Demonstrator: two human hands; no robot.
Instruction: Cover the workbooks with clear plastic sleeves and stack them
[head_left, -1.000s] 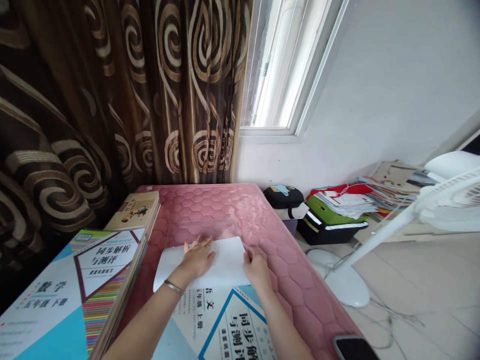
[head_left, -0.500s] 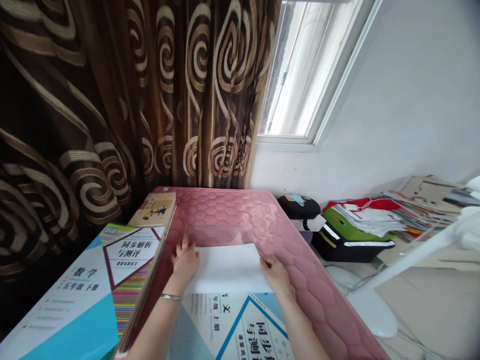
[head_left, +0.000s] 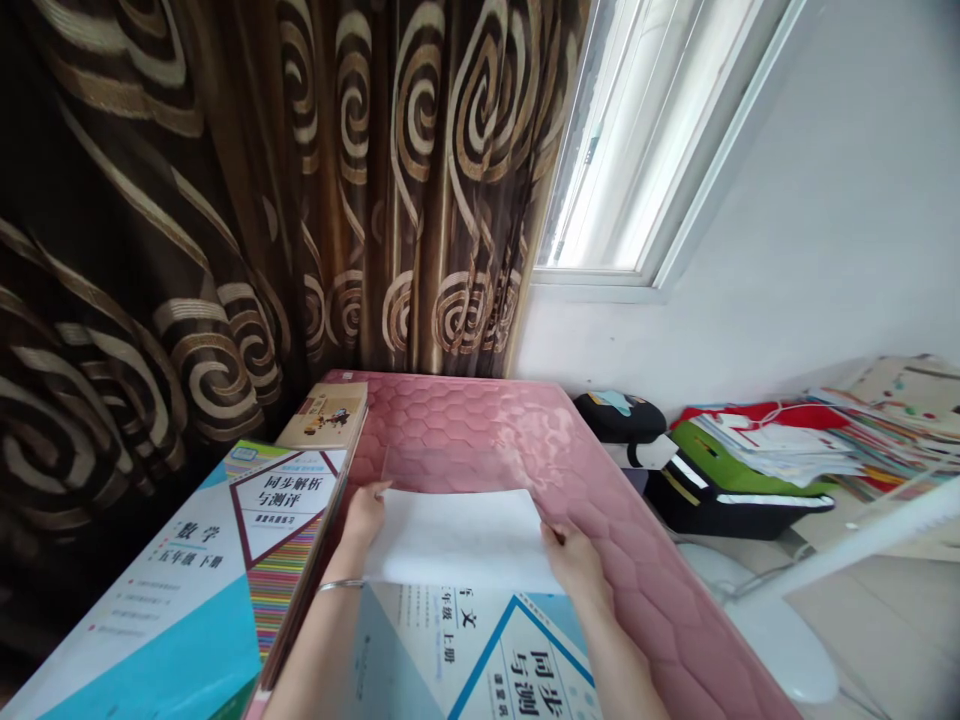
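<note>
A white sheet lies across the upper part of a blue-and-white workbook in front of me. I cannot tell whether the sheet is loose or part of the book. My left hand pinches the sheet's far left corner, with a metal bangle on the wrist. At the opposite side, my right hand grips the sheet's right edge with its fingers bent around it. The workbook's lower part runs out of view between my forearms.
Left of the workbook lie a stack topped by a maths workbook and a tan booklet. All rest on a pink quilted-pattern tabletop. Beyond its right edge stand a white lamp, a black case and a green-and-black box with papers.
My left hand has gone from spread fingers beside the sheet to pinching its corner. My right hand keeps its grip. The whole view has shifted slightly.
</note>
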